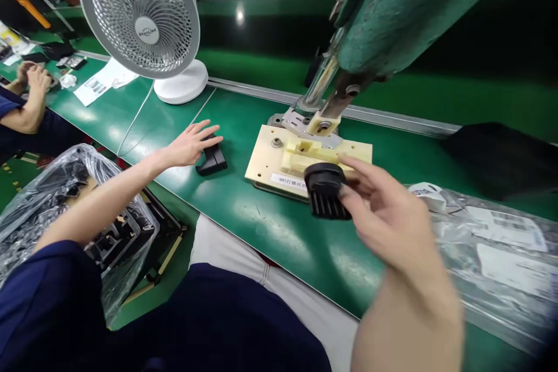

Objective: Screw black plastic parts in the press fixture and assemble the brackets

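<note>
– What is on your green bench (257,218)?
– The pale fixture (262,154).
– Your right hand (383,209)?
– With it I pinch a ribbed black part (325,186), near the fixture.
– Your left hand (187,145)?
– Mine is spread wide, at a black piece (213,163); touching, I cannot tell.

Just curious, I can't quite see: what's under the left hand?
Partly beneath the left hand, as seen from here, a black part lies on the green tabletop; whatever the hand covers cannot be seen.
</note>
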Available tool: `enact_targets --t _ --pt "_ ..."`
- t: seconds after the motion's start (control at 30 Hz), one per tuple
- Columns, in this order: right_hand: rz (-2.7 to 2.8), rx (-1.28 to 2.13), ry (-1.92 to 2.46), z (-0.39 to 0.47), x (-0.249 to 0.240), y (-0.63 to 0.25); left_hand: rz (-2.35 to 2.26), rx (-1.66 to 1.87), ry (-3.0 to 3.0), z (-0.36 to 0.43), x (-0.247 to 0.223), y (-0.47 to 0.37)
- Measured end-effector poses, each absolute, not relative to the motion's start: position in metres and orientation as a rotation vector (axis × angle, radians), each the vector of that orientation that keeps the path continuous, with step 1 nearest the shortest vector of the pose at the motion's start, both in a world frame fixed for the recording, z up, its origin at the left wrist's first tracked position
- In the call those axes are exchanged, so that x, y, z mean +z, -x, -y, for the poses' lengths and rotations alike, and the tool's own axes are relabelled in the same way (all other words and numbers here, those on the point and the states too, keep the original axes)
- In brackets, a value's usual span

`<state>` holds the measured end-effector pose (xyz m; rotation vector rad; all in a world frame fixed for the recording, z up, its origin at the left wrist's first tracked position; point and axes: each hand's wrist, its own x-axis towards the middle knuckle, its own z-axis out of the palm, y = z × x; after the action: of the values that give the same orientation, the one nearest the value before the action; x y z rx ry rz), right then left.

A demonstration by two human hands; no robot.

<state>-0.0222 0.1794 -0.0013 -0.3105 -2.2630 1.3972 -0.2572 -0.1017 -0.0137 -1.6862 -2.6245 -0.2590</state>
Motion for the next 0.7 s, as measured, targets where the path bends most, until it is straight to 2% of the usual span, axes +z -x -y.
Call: enact_targets --t 0.07,0.13,0.2,0.33,0.5,0.53,0.6,0.63,0.7 --pt "1.709 1.99 0.55 -0.153 -0.024 -0.001 2.794 -0.116 1.782 0.09 -0.001 0.268" --pt "1.251 2.417 0.661 -0.123 -0.046 -0.022 3.0 -0.249 1.655 0.082 0.005 0.276" --pt "0.898 2.698 0.698 -0.098 -0.061 -0.038 3.129 -0.407 1.457 0.079 0.007 0.278" --pt "0.622 2.927 0.685 -0.079 -0.067 -0.058 3.231 -0.604 1.162 0.091 0.005 0.257" --pt "0.58 2.929 0.519 -0.093 -0.061 -0.066 3.307 -1.146 0.991 0.109 -0.008 0.168" --pt "0.532 2.911 0.472 -0.096 -0.059 -0.066 3.303 -1.381 0.946 0.107 -0.013 0.146" --pt "0.448 2.888 0.379 -0.1 -0.055 -0.063 3.078 -2.456 0.517 0.096 -0.023 0.103" --pt "0.427 2.882 0.337 -0.1 -0.053 -0.062 2.887 -2.869 0.29 0.088 -0.027 0.085" --pt "0.424 2.867 0.291 -0.099 -0.048 -0.06 2.467 -3.404 -0.137 0.071 -0.033 0.057"
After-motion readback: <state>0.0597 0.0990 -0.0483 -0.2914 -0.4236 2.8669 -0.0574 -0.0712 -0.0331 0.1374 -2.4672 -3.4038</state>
